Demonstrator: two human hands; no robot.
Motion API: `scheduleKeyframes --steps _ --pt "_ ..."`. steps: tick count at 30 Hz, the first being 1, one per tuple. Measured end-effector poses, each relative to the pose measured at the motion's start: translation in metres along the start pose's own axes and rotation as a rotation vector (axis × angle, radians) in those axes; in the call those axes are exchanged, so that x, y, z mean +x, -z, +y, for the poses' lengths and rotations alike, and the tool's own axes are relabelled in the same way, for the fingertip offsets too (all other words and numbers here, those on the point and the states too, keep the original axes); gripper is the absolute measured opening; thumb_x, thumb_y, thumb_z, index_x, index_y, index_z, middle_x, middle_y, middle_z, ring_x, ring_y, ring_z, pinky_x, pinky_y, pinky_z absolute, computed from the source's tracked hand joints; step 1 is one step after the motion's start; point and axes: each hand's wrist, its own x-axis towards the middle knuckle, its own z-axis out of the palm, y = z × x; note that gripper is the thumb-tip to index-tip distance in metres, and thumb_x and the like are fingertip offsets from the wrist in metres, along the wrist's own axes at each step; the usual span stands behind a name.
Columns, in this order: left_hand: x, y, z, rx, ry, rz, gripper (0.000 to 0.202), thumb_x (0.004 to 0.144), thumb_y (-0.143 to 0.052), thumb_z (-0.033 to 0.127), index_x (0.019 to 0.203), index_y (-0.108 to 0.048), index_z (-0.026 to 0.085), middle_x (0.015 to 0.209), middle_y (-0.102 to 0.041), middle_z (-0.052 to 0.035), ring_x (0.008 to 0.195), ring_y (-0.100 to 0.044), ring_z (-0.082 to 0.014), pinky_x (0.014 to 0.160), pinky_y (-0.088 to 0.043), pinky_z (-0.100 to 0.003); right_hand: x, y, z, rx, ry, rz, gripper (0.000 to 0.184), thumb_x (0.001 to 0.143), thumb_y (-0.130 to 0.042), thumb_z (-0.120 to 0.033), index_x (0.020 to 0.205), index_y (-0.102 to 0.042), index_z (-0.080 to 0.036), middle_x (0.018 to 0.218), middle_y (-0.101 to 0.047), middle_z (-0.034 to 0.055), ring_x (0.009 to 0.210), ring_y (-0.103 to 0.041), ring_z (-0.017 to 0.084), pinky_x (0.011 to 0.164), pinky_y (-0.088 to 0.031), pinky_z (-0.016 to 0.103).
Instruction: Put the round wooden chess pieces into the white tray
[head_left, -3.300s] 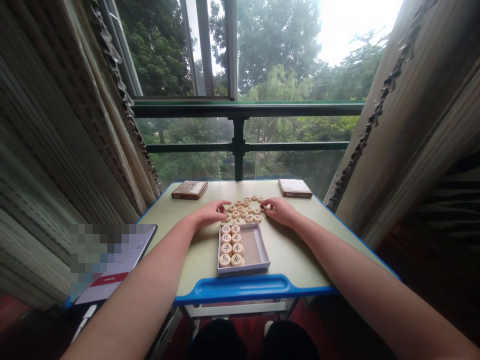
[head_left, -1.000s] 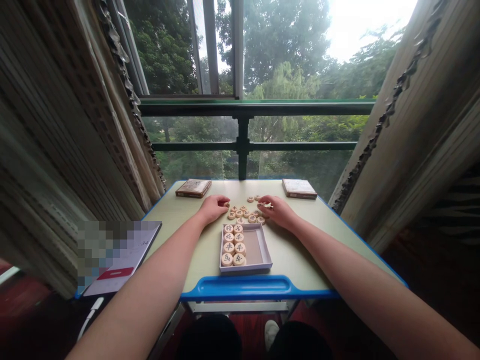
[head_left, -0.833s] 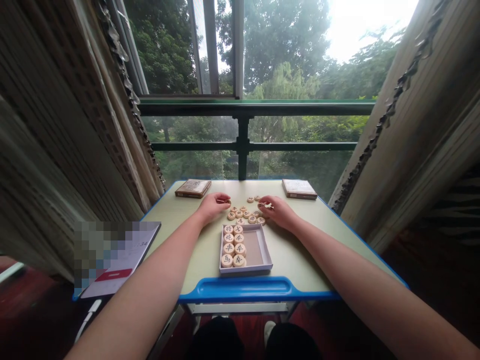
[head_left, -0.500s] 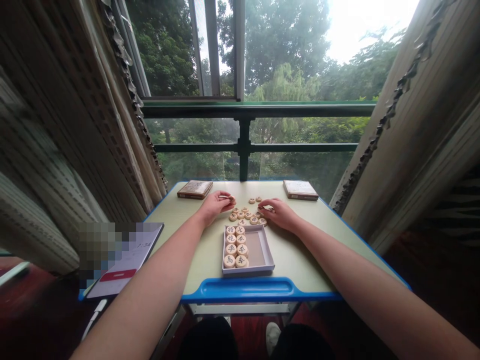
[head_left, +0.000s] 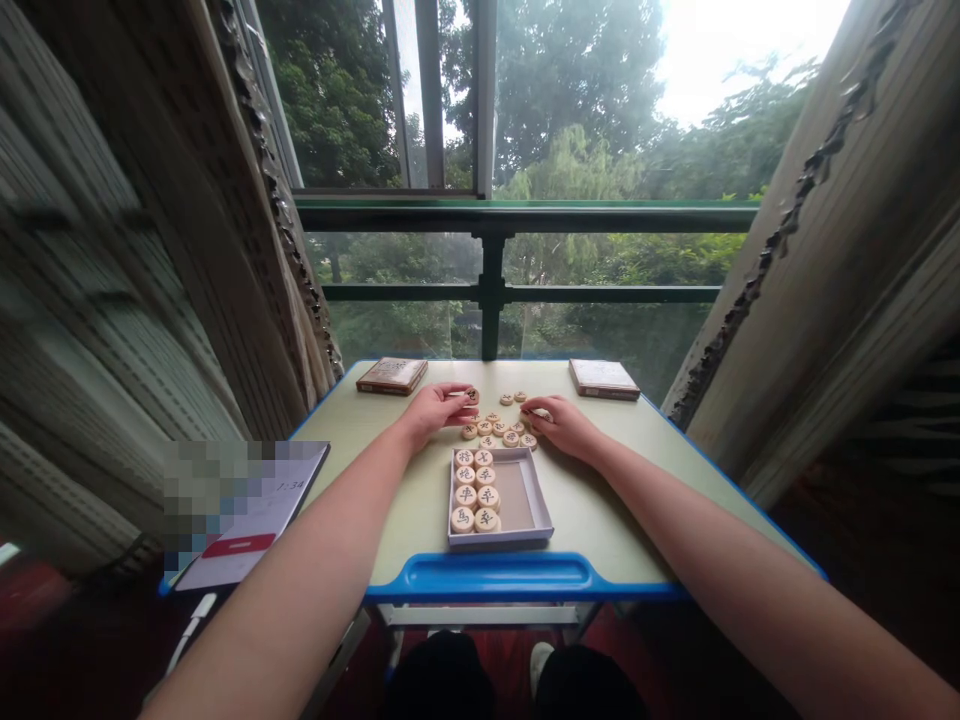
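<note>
Several round wooden chess pieces [head_left: 501, 433] with painted characters lie loose in the middle of the green desk [head_left: 375, 500]. My left hand [head_left: 435, 410] rests at the left of the pile with its fingers closed on a few pieces [head_left: 469, 396]. At the pile's right edge my right hand [head_left: 562, 425] pinches a piece [head_left: 534, 412]. Nearer to me sits a shallow grey box [head_left: 517, 497]; its left half holds two columns of pieces [head_left: 474, 490] and its right half is bare.
Two flat brown boxes lie at the far corners, one at the left [head_left: 391, 375] and one at the right [head_left: 604, 378]. A tablet [head_left: 247, 510] lies to the left of the desk. The desk has a blue front rim [head_left: 487, 577]. Curtains hang on both sides of the window railing [head_left: 491, 290].
My left hand has gathered pieces from the pile's left side and lifted them in its fingers. The loose pile has shrunk. My right hand has stayed at the pile's right edge.
</note>
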Motion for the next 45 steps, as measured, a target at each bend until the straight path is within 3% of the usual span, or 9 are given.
scheduleKeyframes --steps 4,8,12,18,24,27,31,35,45 --pt "0.001 0.002 -0.001 0.050 -0.033 0.011 0.030 0.071 -0.066 0.023 0.097 -0.056 0.012 0.087 -0.067 -0.0100 0.072 -0.065 -0.0154 0.058 -0.053 -0.025 0.000 0.001 0.000 0.032 -0.030 -0.019 0.020 0.079 -0.054 -0.027 0.094 -0.066 -0.019 0.096 -0.065 0.0071 0.096 -0.056 0.020 0.087 -0.042 0.034" --pt "0.003 0.004 -0.003 0.204 -0.091 0.080 0.036 0.065 -0.069 0.033 0.094 -0.058 0.013 0.087 -0.066 -0.0076 0.055 -0.057 -0.0084 0.043 -0.040 -0.018 0.000 0.003 0.000 0.110 -0.068 0.015 0.020 0.078 -0.051 -0.020 0.093 -0.065 -0.019 0.099 -0.066 0.0051 0.095 -0.057 0.017 0.086 -0.042 0.032" --pt "0.005 0.005 -0.007 0.257 -0.104 0.033 0.042 0.061 -0.071 0.038 0.093 -0.061 0.014 0.083 -0.066 -0.0059 0.048 -0.047 -0.0052 0.041 -0.032 -0.019 0.001 0.002 0.000 0.071 -0.099 0.015 0.020 0.076 -0.052 -0.019 0.092 -0.066 -0.019 0.098 -0.066 0.0050 0.096 -0.056 0.018 0.085 -0.043 0.033" --pt "0.002 0.006 -0.004 0.238 -0.100 -0.041 0.041 0.057 -0.073 0.035 0.090 -0.060 0.013 0.082 -0.066 -0.0076 0.056 -0.055 -0.0104 0.044 -0.037 -0.021 0.002 0.003 -0.002 0.014 -0.059 0.070 0.020 0.076 -0.051 -0.017 0.088 -0.066 -0.019 0.091 -0.067 0.0042 0.095 -0.055 0.019 0.082 -0.043 0.032" --pt "0.003 0.004 -0.007 0.279 -0.062 -0.018 0.041 0.056 -0.074 0.036 0.086 -0.058 0.012 0.077 -0.066 -0.0075 0.052 -0.056 -0.0111 0.040 -0.034 -0.020 0.001 0.003 -0.002 -0.041 0.009 0.096 0.020 0.076 -0.051 -0.016 0.086 -0.068 -0.019 0.089 -0.068 0.0045 0.091 -0.055 0.019 0.083 -0.041 0.033" --pt "0.009 0.007 -0.015 0.386 -0.116 0.083 0.037 0.059 -0.071 0.036 0.086 -0.060 0.012 0.074 -0.066 -0.0065 0.052 -0.055 -0.0117 0.044 -0.039 -0.023 0.000 0.002 -0.001 -0.091 -0.018 0.058 0.018 0.076 -0.053 -0.020 0.084 -0.069 -0.020 0.088 -0.068 0.0043 0.088 -0.054 0.020 0.083 -0.040 0.034" --pt "0.015 0.013 -0.021 0.633 -0.211 0.177 0.026 0.063 -0.067 0.032 0.081 -0.065 0.014 0.081 -0.067 -0.0079 0.070 -0.060 -0.0176 0.060 -0.046 -0.028 0.000 0.001 -0.001 -0.118 -0.053 0.039 0.019 0.076 -0.054 -0.025 0.086 -0.070 -0.020 0.090 -0.068 0.0043 0.089 -0.054 0.021 0.082 -0.040 0.034" --pt "0.014 0.017 -0.019 0.925 -0.247 0.236 0.021 0.065 -0.064 0.033 0.078 -0.068 0.017 0.082 -0.068 -0.0076 0.078 -0.061 -0.0210 0.073 -0.045 -0.030 -0.001 0.002 -0.002 -0.131 -0.057 0.018 0.020 0.077 -0.054 -0.026 0.088 -0.069 -0.020 0.090 -0.069 0.0041 0.089 -0.054 0.021 0.081 -0.040 0.034" --pt "0.015 0.018 -0.018 1.181 -0.173 0.183 0.029 0.075 -0.051 0.039 0.080 -0.070 0.017 0.083 -0.069 -0.0113 0.080 -0.061 -0.0248 0.071 -0.043 -0.031 0.002 0.001 0.002 -0.124 -0.074 0.040 0.021 0.078 -0.050 -0.019 0.088 -0.069 -0.020 0.093 -0.068 0.0038 0.089 -0.054 0.020 0.084 -0.039 0.032"
